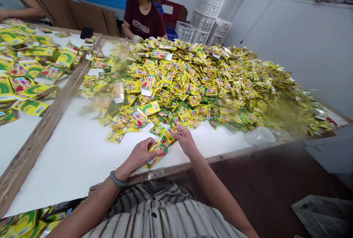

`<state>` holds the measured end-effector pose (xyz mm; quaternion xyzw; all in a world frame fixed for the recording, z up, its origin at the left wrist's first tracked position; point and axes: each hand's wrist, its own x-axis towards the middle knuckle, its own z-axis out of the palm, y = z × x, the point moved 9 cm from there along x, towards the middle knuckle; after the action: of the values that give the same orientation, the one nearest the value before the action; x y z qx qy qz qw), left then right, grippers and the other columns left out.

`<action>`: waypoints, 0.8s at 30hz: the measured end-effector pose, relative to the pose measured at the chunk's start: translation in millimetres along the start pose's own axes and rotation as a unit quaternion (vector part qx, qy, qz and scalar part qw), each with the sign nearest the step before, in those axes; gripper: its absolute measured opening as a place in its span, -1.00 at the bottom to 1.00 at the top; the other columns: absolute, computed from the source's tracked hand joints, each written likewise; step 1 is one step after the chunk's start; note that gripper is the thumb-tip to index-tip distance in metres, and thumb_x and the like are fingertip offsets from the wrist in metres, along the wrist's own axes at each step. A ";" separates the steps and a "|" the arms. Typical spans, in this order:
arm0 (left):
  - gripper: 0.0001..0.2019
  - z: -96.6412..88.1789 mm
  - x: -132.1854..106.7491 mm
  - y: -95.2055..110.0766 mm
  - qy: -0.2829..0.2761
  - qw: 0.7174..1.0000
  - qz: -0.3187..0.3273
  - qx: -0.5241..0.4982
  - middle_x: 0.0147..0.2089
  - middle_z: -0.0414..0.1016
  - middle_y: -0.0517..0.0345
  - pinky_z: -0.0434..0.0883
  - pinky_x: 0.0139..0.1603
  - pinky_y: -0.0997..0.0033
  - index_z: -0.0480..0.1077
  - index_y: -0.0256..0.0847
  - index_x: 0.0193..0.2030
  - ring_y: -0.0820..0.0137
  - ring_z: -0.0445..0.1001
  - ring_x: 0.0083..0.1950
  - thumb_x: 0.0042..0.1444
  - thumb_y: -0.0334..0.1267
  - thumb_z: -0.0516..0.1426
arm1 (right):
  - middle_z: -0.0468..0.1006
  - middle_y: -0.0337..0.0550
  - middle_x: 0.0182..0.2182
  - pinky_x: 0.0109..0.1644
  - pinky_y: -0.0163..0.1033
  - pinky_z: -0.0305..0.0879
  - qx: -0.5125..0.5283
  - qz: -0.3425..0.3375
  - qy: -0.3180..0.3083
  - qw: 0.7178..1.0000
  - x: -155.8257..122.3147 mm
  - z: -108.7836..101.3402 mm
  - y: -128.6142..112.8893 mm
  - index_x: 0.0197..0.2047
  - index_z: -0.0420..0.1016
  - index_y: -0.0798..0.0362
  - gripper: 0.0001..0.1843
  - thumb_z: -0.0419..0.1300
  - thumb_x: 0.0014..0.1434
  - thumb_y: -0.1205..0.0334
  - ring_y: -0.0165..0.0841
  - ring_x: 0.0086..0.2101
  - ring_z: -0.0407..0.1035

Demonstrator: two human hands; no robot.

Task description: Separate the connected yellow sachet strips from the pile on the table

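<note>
My left hand (142, 154) is closed around a small stack of yellow-green sachets (156, 154) near the front edge of the white table (68, 157). My right hand (184, 138) pinches another sachet (168, 134) just to the right of that stack, at the near foot of a big heap of yellow sachets (209, 80). A beaded bracelet (117, 180) sits on my left wrist.
A white bowl (260, 135) rests at the table's right front. Flat yellow boxes (30, 72) cover a second table on the left. A person in a maroon shirt (143, 21) sits opposite. White crates (204, 24) are stacked behind; another crate (325, 216) sits low right.
</note>
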<state>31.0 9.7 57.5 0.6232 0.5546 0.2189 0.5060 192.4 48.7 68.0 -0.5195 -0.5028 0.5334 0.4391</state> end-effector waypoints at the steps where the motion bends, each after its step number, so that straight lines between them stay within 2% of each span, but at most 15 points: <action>1: -0.57 3.4 -0.9 0.7 -0.021 0.998 0.003 -0.061 -0.47 0.27 0.31 0.16 -0.38 0.42 0.32 -0.20 -0.30 0.40 0.26 -0.41 -0.09 0.13 0.24 | 0.34 -0.32 -0.54 -0.39 -0.30 0.24 -0.006 -0.008 0.003 1.000 -0.7 0.7 -3.8 -0.41 0.26 -0.01 -0.62 0.25 0.02 -0.12 -0.40 -0.48 0.27; 3: -0.51 8.4 -4.7 1.4 -0.057 0.986 -0.005 -0.155 -0.42 0.36 0.27 0.20 -0.38 0.43 0.37 -0.23 -0.15 0.40 0.31 -0.41 -0.09 0.11 0.25 | 0.29 -0.34 -0.56 -0.41 -0.32 0.19 -0.046 -0.018 -0.010 0.999 -2.9 5.6 -10.0 -0.43 0.26 -0.01 -0.64 0.24 0.04 -0.10 -0.42 -0.50 0.21; 5: -0.41 5.4 -8.5 -0.3 -0.056 0.979 -0.025 -0.197 -0.40 0.42 0.22 0.23 -0.39 0.43 0.38 -0.25 -0.04 0.38 0.36 -0.40 -0.12 0.11 0.28 | 0.25 -0.35 -0.58 -0.42 -0.33 0.14 -0.083 -0.025 -0.028 0.996 -5.4 10.6 -14.2 -0.45 0.26 -0.01 -0.66 0.23 0.06 -0.07 -0.43 -0.51 0.16; 10: -0.30 -16.7 -11.2 -9.3 0.002 0.981 -0.060 -0.182 -0.47 0.43 0.23 0.24 -0.46 0.45 0.39 -0.26 0.09 0.36 0.39 -0.44 -0.16 0.11 0.31 | 0.35 -0.30 -0.51 -0.34 -0.30 0.23 -0.075 -0.057 -0.001 0.996 -7.7 -0.9 -29.6 -0.39 0.33 -0.01 -0.76 0.20 0.08 0.01 -0.38 -0.43 0.27; 13: -0.29 -24.3 -9.2 -11.6 0.009 0.984 -0.055 -0.168 -0.50 0.41 0.24 0.24 -0.48 0.45 0.40 -0.26 0.13 0.34 0.41 -0.45 -0.14 0.09 0.31 | 0.47 -0.24 -0.40 -0.23 -0.27 0.28 -0.140 -0.091 -0.031 0.986 -6.6 -2.1 -46.8 -0.28 0.44 -0.01 -0.84 0.17 0.10 0.11 -0.32 -0.32 0.37; 18: -0.27 -24.0 -8.2 -9.6 -0.012 0.983 -0.047 -0.179 -0.46 0.48 0.18 0.35 -0.40 0.38 0.38 -0.25 0.17 0.25 0.49 -0.35 -0.13 0.06 0.32 | 0.60 -0.21 -0.28 -0.14 -0.25 0.27 -0.293 -0.120 -0.131 0.940 -0.2 16.6 -66.0 -0.26 0.57 -0.04 -0.82 0.18 0.08 0.32 -0.30 -0.25 0.43; 24: -0.25 -16.9 -10.7 2.7 -0.037 0.972 -0.018 -0.232 -0.29 0.58 0.06 0.46 -0.23 0.27 0.42 -0.26 0.14 0.17 0.53 -0.20 -0.20 0.07 0.37 | 0.58 -0.22 -0.37 -0.23 -0.31 0.17 -0.412 -0.176 -0.233 0.863 -0.8 60.3 -68.1 -0.34 0.59 -0.02 -0.75 0.23 0.00 0.52 -0.33 -0.30 0.41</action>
<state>15.0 6.9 69.5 0.4865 0.4808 0.3092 0.6607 128.7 50.5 132.9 -0.4165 -0.8475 0.2972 0.1412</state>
